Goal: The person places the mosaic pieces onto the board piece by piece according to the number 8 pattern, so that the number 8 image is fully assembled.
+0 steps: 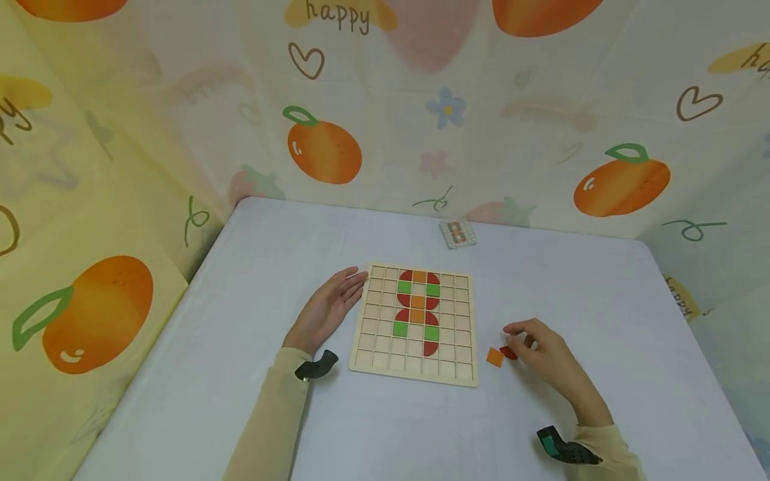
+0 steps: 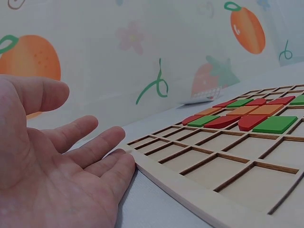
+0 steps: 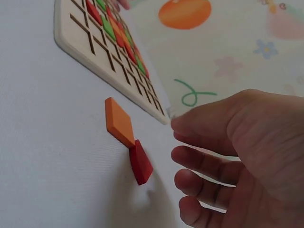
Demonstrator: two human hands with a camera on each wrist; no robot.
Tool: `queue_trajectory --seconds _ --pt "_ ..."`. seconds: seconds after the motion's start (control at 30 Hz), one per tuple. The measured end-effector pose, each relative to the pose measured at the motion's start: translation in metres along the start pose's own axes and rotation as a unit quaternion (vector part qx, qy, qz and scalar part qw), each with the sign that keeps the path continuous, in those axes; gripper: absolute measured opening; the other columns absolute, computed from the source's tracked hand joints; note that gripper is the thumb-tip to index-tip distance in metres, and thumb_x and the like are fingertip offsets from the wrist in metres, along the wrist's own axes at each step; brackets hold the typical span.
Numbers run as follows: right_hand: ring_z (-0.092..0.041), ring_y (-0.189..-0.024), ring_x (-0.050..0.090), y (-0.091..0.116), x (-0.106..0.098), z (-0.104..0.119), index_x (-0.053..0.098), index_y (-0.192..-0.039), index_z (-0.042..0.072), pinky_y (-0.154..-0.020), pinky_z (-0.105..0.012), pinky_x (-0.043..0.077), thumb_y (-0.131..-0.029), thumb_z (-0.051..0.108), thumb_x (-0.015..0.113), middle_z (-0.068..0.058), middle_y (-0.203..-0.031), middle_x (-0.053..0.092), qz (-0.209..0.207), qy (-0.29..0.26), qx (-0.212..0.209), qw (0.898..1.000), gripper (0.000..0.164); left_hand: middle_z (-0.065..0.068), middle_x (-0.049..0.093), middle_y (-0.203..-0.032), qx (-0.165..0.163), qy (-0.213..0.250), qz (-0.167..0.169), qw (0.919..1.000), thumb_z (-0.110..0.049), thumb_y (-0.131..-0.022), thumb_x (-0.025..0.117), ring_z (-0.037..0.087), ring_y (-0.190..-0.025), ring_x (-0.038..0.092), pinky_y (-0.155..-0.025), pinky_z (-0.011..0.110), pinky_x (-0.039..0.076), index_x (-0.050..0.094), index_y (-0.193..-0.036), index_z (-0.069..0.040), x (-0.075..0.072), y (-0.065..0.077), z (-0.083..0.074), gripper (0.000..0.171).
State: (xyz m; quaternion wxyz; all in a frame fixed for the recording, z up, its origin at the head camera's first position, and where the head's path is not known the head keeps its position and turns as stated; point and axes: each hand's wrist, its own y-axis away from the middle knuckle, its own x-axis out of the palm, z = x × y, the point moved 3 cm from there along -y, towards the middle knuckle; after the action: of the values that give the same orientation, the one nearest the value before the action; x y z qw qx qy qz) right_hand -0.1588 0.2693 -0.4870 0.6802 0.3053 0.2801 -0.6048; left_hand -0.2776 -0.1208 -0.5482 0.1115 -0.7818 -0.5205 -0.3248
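Note:
A square wooden grid board lies on the table, with red rounded tiles, green square tiles and orange square tiles set in its middle columns. Palm up and fingers extended, my left hand rests at the board's left edge, its fingertips by the rim. To the right of the board lie a loose orange square tile and a loose red rounded tile, touching each other. My right hand hovers beside the red one, fingers loosely bent, with nothing visible between them.
Behind the board, a small stack of pattern cards sits near the far edge of the white table. A printed cloth with oranges hangs along the back and sides. Each wrist wears a dark band.

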Motion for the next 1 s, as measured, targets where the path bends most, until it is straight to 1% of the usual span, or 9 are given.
queue_trajectory --seconds 0.1,0.2,0.27,0.37,0.5,0.6,0.7,0.87,1.0 --pt "-0.004 -0.077 0.048 0.000 0.005 -0.001 0.070 -0.117 0.006 -0.059 -0.020 0.044 -0.096 0.013 0.068 -0.005 -0.105 0.063 0.016 -0.004 -0.025 1.000 0.022 0.015 0.029 -0.165 0.000 0.000 -0.002 1.0000 -0.028 -0.111 0.040 0.026 -0.155 0.028 -0.129 0.034 0.025 0.021 -0.160 -0.006 -0.001 0.000 0.000 0.057" --pt "-0.005 -0.078 0.047 0.000 0.010 -0.001 0.070 -0.115 0.006 -0.061 -0.019 0.043 -0.092 0.012 0.074 -0.003 -0.102 0.062 0.024 0.000 -0.053 0.998 0.024 0.016 0.029 -0.165 0.001 -0.003 -0.001 1.0000 -0.028 -0.111 0.040 0.026 -0.155 0.028 -0.129 0.034 0.025 0.021 -0.160 -0.006 0.000 0.000 0.000 0.057" --pt "-0.008 -0.081 0.049 0.000 0.012 0.001 0.070 -0.114 0.006 -0.065 -0.019 0.044 -0.089 0.011 0.077 -0.003 -0.101 0.062 0.030 0.008 -0.071 0.997 0.026 0.016 0.029 -0.165 0.001 -0.003 -0.003 1.0000 -0.028 -0.111 0.041 0.026 -0.155 0.028 -0.129 0.035 0.025 0.021 -0.160 -0.006 0.000 0.001 -0.001 0.057" --pt "-0.010 -0.086 0.053 0.001 0.015 0.003 0.069 -0.114 0.008 -0.070 -0.020 0.048 -0.087 0.012 0.079 -0.001 -0.103 0.063 0.043 0.031 -0.083 0.995 0.029 0.016 0.029 -0.165 0.002 -0.001 -0.002 1.0000 -0.027 -0.111 0.041 0.026 -0.155 0.028 -0.129 0.035 0.025 0.021 -0.160 -0.006 0.000 0.001 -0.001 0.057" --pt "-0.010 -0.090 0.055 0.002 0.017 0.005 0.069 -0.116 0.011 -0.073 -0.020 0.050 -0.087 0.015 0.079 0.002 -0.103 0.062 0.059 0.067 -0.066 0.994 0.031 0.016 0.029 -0.164 -0.001 0.008 -0.003 1.0000 -0.027 -0.111 0.041 0.026 -0.154 0.029 -0.129 0.035 0.025 0.022 -0.160 -0.005 0.000 0.000 -0.001 0.057" --pt "-0.009 -0.090 0.054 0.002 0.018 0.006 0.070 -0.116 0.013 -0.072 -0.021 0.049 -0.088 0.017 0.079 0.004 -0.101 0.060 0.064 0.092 -0.047 0.993 0.030 0.016 0.028 -0.165 -0.002 0.008 -0.003 1.0000 -0.026 -0.111 0.040 0.027 -0.155 0.027 -0.129 0.034 0.026 0.021 -0.160 -0.005 -0.001 0.000 -0.001 0.057" --pt "-0.008 -0.089 0.053 0.002 0.020 0.008 0.071 -0.116 0.013 -0.071 -0.021 0.049 -0.088 0.019 0.078 0.006 -0.100 0.060 0.071 0.111 -0.037 0.991 0.030 0.017 0.028 -0.165 -0.002 0.004 -0.004 1.0000 -0.026 -0.111 0.040 0.027 -0.155 0.027 -0.128 0.033 0.026 0.021 -0.160 -0.005 -0.001 0.000 -0.001 0.056" --pt "-0.008 -0.086 0.051 0.001 0.021 0.009 0.071 -0.113 0.014 -0.068 -0.021 0.046 -0.089 0.020 0.077 0.007 -0.094 0.058 0.080 0.124 -0.032 0.989 0.026 0.017 0.029 -0.164 -0.001 0.001 -0.007 1.0000 -0.027 -0.111 0.040 0.027 -0.155 0.028 -0.128 0.033 0.027 0.022 -0.160 -0.006 -0.002 0.000 -0.001 0.056" --pt "-0.008 -0.084 0.051 0.000 0.020 0.012 0.071 -0.114 0.011 -0.066 -0.020 0.045 -0.089 0.018 0.077 0.005 -0.093 0.059 0.076 0.116 -0.034 0.990 0.027 0.017 0.029 -0.165 -0.001 0.000 -0.005 1.0000 -0.026 -0.112 0.039 0.027 -0.155 0.027 -0.128 0.034 0.026 0.021 -0.160 -0.006 -0.001 -0.001 0.000 0.056"
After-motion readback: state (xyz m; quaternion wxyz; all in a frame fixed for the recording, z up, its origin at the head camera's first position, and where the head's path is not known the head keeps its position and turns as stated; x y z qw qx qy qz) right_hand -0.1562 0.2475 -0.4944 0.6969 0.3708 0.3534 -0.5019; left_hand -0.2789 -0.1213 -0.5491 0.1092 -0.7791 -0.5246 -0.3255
